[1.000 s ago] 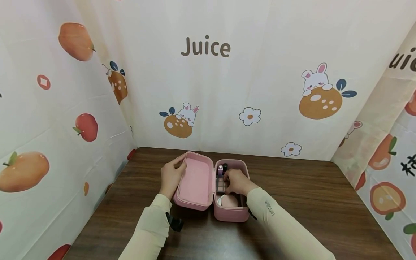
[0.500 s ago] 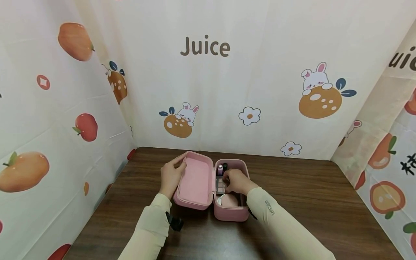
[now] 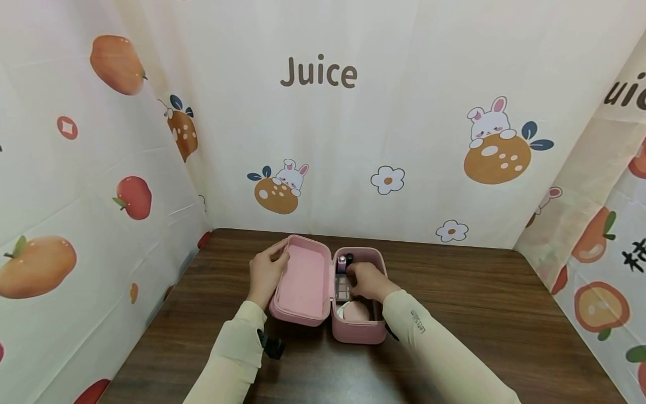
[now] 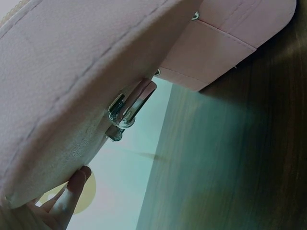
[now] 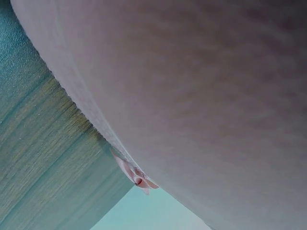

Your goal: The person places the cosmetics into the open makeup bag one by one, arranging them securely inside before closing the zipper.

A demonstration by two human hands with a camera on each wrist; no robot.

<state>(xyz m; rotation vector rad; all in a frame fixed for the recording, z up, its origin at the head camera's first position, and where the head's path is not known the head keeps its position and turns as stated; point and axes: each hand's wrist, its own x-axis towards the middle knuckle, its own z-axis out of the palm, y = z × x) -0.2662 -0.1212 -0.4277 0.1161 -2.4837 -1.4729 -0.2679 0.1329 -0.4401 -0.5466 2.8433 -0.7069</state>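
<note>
A pink cosmetic case (image 3: 358,334) stands open on the table, its lid (image 3: 305,275) laid out to the left. My left hand (image 3: 266,276) holds the lid's far left edge, with fingers (image 4: 72,191) against it in the left wrist view. My right hand (image 3: 372,281) reaches inside the case, beside an eyeshadow palette (image 3: 342,288) that lies against the left wall. Its fingertips are partly hidden, so I cannot see whether they grip anything. A small purple tube (image 3: 342,264) and a black-topped one (image 3: 349,258) stand behind the palette. A round pinkish compact (image 3: 356,311) lies in front.
Brown wooden table (image 3: 454,314) surrounds the case. A printed white curtain (image 3: 333,129) encloses the back and sides. A metal clasp (image 4: 127,108) hangs from the case in the left wrist view. The pink case wall fills most of the right wrist view.
My right fingers have shifted slightly right, off the eyeshadow palette, and more of it shows. My left hand and the lid have stayed where they were.
</note>
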